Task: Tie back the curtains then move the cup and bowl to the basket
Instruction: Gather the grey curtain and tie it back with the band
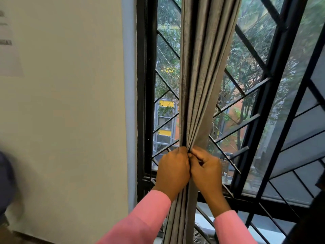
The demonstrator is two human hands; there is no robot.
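One grey curtain (197, 81) hung bunched against the barred window (263, 95). Left hand (173, 170) and right hand (206, 171) were closed around its gathered folds. Keeping the pleats squeezed tight should help; no tie showed.

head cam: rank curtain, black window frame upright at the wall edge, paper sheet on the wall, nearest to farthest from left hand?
1. Curtain: gripped in the left hand, bunched against the right hand.
2. Black window frame upright: just left of the hand.
3. Paper sheet: far left, high on the wall.
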